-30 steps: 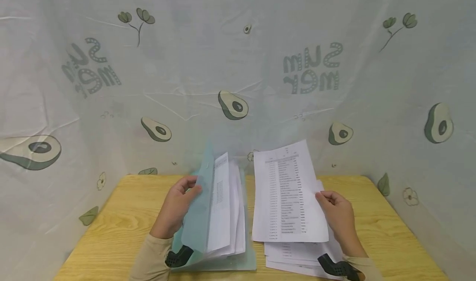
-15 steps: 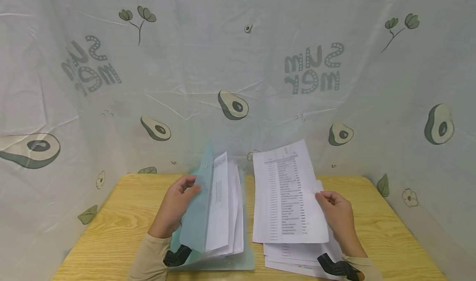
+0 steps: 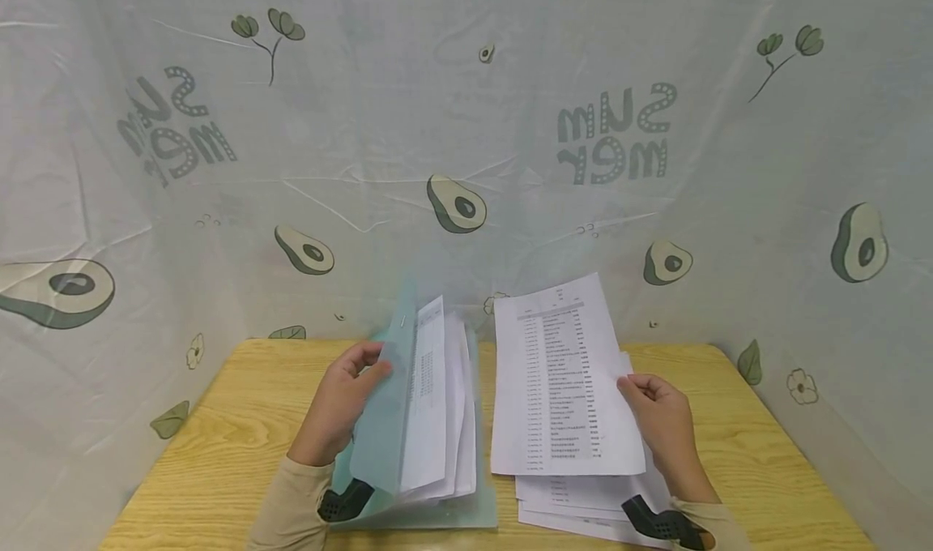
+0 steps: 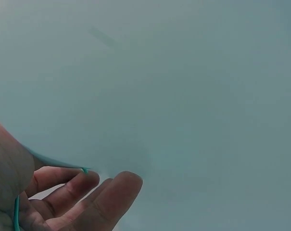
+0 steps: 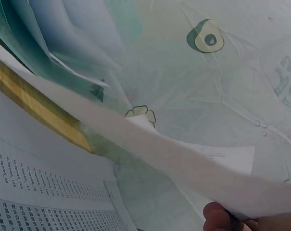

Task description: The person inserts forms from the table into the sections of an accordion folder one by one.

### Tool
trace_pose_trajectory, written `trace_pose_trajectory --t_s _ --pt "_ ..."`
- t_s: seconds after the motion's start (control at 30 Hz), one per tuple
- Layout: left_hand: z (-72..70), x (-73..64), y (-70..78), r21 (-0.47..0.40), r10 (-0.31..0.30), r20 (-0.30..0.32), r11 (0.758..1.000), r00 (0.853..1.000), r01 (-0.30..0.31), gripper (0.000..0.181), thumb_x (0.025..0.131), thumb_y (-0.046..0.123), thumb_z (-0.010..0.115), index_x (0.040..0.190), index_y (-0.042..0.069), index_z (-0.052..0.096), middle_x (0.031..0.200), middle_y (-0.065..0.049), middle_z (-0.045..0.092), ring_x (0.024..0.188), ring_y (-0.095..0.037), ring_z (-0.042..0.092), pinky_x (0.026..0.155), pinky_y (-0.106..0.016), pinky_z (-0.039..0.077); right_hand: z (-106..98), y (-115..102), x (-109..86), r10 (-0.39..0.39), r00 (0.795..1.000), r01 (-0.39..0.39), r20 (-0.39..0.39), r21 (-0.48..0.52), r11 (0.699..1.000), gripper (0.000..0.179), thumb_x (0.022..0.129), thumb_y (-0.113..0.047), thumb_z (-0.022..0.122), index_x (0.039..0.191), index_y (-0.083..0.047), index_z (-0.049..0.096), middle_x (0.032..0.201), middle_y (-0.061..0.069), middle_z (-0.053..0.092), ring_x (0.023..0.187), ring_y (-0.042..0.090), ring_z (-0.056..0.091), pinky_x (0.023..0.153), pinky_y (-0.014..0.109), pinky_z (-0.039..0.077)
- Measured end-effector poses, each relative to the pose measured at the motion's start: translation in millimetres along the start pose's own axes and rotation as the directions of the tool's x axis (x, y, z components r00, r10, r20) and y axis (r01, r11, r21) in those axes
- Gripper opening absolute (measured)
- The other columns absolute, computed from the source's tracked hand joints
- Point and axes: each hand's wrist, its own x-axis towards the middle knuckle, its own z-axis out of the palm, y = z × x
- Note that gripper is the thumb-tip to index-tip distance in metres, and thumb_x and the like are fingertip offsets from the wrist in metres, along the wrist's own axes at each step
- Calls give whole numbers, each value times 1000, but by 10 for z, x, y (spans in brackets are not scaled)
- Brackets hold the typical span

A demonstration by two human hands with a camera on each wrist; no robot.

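My left hand (image 3: 341, 401) grips the left edge of a pale blue-green folder's cover (image 3: 385, 429), which stands raised at a steep angle. White papers (image 3: 428, 429) fan out inside the folder. In the left wrist view the cover (image 4: 183, 96) fills most of the picture, with the fingertips at its edge. On the right, my right hand (image 3: 662, 425) pinches the right edge of a printed sheet (image 3: 561, 381), tilted up and facing me. Beneath that sheet lie more printed papers (image 3: 568, 506), partly covered. The right wrist view shows my fingers (image 5: 216, 216) at the lower right, by the lifted sheet.
The wooden table (image 3: 240, 421) carries the folder and the papers side by side. A grey-white curtain (image 3: 394, 113) printed with avocados hangs close behind the table's back edge. Each wrist wears a black strap mount (image 3: 346, 502).
Both hands keep their holds on the folder cover and the printed sheet. The folder sits very slightly further left in the head view; little else differs.
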Motion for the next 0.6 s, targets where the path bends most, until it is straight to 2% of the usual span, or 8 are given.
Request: trace_pose_trajectory --t_s 0.37,0.6 --pt "-16 9 -4 -8 2 -4 1000 1000 -2 27 104 14 62 128 2 64 122 -16 58 97 -23 62 75 -35 58 -55 7 14 116 989 -118 95 17 993 38 104 -32 62 123 2 67 113 20 70 81 18 67 64 25 56" --pt "-12 7 -8 -4 8 -5 1000 1000 -8 27 103 14 63 128 2 64 122 -15 58 99 -23 61 76 -35 57 -59 19 11 137 980 -145 143 47 988 40 104 -30 64 125 4 66 106 16 71 78 17 68 64 27 57"
